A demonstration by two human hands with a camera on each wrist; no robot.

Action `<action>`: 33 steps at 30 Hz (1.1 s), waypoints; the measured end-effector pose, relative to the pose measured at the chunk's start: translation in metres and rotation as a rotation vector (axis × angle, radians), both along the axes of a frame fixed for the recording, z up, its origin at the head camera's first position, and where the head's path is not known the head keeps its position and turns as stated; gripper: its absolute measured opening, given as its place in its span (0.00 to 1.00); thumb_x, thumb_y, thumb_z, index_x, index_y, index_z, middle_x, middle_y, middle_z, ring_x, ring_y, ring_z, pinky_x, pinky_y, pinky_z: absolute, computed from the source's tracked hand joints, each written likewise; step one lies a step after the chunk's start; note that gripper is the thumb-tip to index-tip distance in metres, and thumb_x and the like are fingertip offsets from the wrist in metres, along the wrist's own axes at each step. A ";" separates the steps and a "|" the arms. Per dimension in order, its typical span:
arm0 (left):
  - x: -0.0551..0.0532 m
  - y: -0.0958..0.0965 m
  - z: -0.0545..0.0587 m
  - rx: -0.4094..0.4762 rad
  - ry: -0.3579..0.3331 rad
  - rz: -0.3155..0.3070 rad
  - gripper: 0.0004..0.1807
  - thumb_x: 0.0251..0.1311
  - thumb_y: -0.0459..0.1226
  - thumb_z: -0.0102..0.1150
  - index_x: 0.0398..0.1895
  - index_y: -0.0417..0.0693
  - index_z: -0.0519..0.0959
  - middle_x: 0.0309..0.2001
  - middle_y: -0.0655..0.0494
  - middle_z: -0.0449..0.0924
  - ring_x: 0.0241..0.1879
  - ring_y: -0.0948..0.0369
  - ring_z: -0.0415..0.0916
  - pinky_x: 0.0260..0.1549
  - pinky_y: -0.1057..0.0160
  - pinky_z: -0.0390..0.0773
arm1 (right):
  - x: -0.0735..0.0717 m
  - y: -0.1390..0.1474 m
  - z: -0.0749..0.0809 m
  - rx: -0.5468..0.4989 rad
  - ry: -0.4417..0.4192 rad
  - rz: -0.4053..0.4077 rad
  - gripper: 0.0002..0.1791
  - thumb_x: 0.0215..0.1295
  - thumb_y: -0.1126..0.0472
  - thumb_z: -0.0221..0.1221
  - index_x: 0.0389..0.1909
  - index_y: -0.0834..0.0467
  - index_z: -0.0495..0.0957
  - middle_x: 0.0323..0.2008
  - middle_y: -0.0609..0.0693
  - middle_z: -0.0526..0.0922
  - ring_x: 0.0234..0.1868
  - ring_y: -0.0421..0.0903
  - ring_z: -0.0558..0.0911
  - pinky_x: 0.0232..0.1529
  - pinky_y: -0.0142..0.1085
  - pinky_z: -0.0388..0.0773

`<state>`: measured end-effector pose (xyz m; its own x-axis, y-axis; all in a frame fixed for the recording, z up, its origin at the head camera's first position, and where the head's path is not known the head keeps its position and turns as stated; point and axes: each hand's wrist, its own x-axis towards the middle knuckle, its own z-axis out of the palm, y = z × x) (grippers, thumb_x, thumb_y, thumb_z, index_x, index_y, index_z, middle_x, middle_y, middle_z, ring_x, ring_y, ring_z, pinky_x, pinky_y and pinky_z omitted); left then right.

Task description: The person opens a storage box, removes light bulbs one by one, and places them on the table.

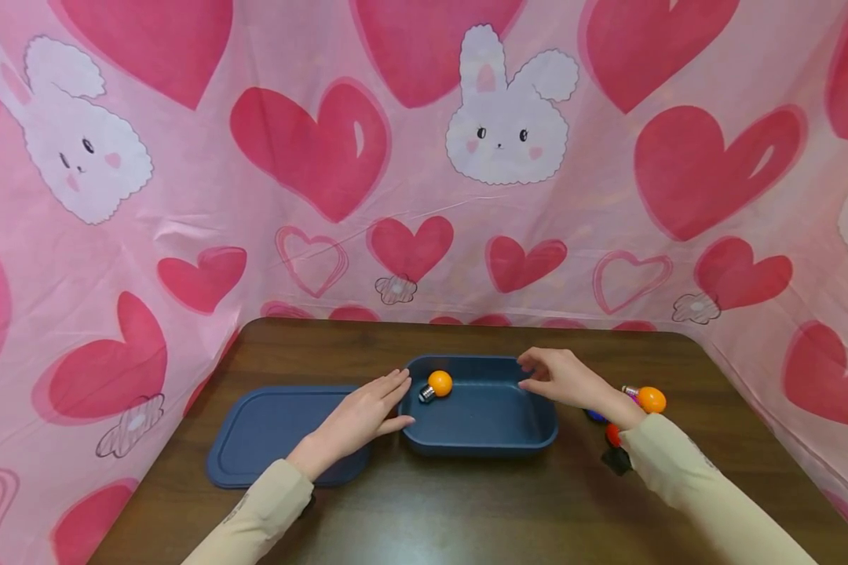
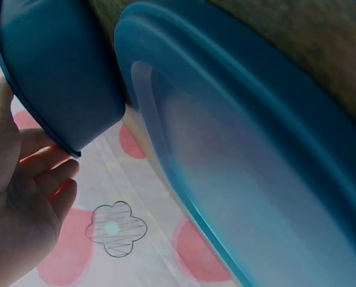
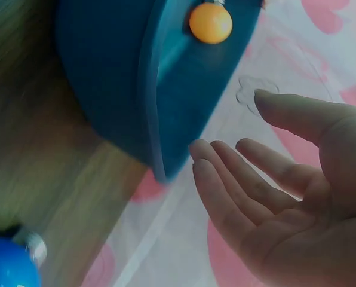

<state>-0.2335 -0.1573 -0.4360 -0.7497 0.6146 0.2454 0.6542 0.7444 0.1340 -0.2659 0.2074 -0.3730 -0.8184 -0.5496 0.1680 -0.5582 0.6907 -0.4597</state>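
A dark blue rectangular box (image 1: 479, 450) stands open-topped on the table, with an orange light bulb (image 1: 440, 384) lying in its back left corner. My left hand (image 1: 362, 411) rests at the box's left rim, its fingers fairly straight; in the left wrist view the fingertips meet the rim from the outer side. Over the box's right end hovers my right hand (image 1: 564, 377), fingers loosely bent and thumb apart, with nothing held. The right wrist view shows those fingers (image 3: 226, 185) beside the box's rim, apparently not touching it.
A flat blue lid (image 1: 272, 439) lies left of the box, partly under my left forearm. Right of the box are an orange bulb (image 1: 652, 399), a blue bulb (image 3: 11, 263), a red one (image 1: 612, 435) and a dark piece (image 1: 616, 461), partly hidden by my right arm. Heart-patterned cloth (image 1: 424, 188) hangs behind.
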 end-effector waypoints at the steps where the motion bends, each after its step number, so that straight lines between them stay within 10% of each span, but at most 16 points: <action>1: 0.000 0.000 0.000 -0.002 0.002 0.000 0.37 0.66 0.54 0.57 0.71 0.42 0.68 0.73 0.48 0.66 0.71 0.50 0.67 0.64 0.50 0.75 | -0.002 -0.004 -0.002 0.002 0.005 0.012 0.18 0.60 0.61 0.68 0.47 0.67 0.79 0.41 0.61 0.86 0.36 0.48 0.86 0.39 0.41 0.87; 33: 0.000 -0.001 0.001 -0.011 0.001 0.001 0.38 0.66 0.56 0.55 0.72 0.43 0.67 0.74 0.48 0.66 0.72 0.51 0.67 0.66 0.51 0.73 | -0.033 -0.088 -0.015 0.111 -0.131 0.120 0.21 0.62 0.63 0.66 0.52 0.69 0.77 0.46 0.64 0.85 0.37 0.47 0.85 0.45 0.41 0.87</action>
<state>-0.2333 -0.1580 -0.4348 -0.7499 0.6166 0.2398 0.6537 0.7463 0.1252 -0.2987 0.1198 -0.3882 -0.7567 -0.6538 -0.0029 -0.5801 0.6734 -0.4582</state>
